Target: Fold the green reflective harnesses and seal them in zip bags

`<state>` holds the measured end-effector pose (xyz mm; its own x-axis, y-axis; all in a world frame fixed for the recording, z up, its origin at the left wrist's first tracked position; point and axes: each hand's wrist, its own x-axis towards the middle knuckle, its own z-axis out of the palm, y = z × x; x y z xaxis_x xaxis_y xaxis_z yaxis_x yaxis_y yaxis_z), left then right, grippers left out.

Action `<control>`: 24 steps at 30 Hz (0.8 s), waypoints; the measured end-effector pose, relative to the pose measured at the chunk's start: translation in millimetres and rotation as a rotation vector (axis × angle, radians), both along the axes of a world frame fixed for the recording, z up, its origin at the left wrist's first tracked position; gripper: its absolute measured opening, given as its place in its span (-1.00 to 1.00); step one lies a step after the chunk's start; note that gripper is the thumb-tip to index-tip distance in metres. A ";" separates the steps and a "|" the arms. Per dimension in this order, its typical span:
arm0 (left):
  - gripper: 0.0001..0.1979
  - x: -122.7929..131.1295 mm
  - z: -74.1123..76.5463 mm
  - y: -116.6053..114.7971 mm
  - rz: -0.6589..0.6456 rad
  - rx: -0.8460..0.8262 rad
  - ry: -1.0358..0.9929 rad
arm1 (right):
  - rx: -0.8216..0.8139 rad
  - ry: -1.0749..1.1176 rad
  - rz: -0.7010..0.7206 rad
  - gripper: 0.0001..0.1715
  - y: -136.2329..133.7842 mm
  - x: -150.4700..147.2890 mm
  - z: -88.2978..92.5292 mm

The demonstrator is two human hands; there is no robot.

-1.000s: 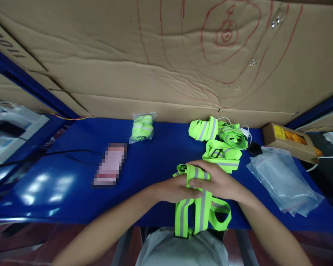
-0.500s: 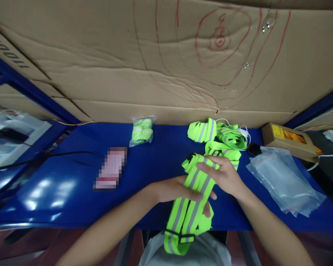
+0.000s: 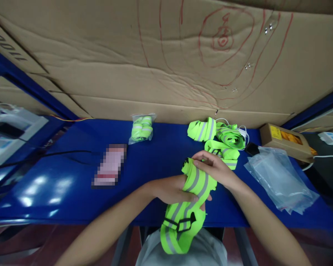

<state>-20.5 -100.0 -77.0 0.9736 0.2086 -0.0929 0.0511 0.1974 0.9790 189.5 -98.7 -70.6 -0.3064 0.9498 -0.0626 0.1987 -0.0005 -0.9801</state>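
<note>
A neon-green strap with grey reflective stripes (image 3: pixel 187 207) is bunched between both hands at the front edge of the blue table (image 3: pixel 155 162). My left hand (image 3: pixel 170 190) grips its middle from the left. My right hand (image 3: pixel 215 168) pinches its upper end near a black buckle. The lower part of the strap hangs folded over the table edge, with a black clip on it.
A pile of the same green straps (image 3: pixel 220 138) lies behind my right hand. A bagged strap (image 3: pixel 141 127) rests at the back centre. Clear plastic bags (image 3: pixel 279 179) are stacked at right, beside a small cardboard box (image 3: pixel 287 138). A blurred flat item (image 3: pixel 109 166) lies at left. Cardboard sheets (image 3: pixel 166 59) wall the back.
The strap has been gathered into a tighter fold. Its hanging end has risen and bunched, and my right hand has moved up to its top end.
</note>
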 end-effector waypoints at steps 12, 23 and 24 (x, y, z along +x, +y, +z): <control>-0.62 9.1 -9.1 -13.1 0.246 0.059 0.014 | 0.041 -0.216 0.502 -0.11 -6.6 11.6 11.3; -0.42 14.8 -12.4 -14.7 0.069 -0.799 -0.183 | -0.099 -0.049 0.397 -0.57 -5.8 8.0 20.8; -0.38 16.2 -11.0 -13.9 0.064 -0.786 -0.182 | -0.085 -0.045 0.376 -0.57 -5.4 8.7 21.3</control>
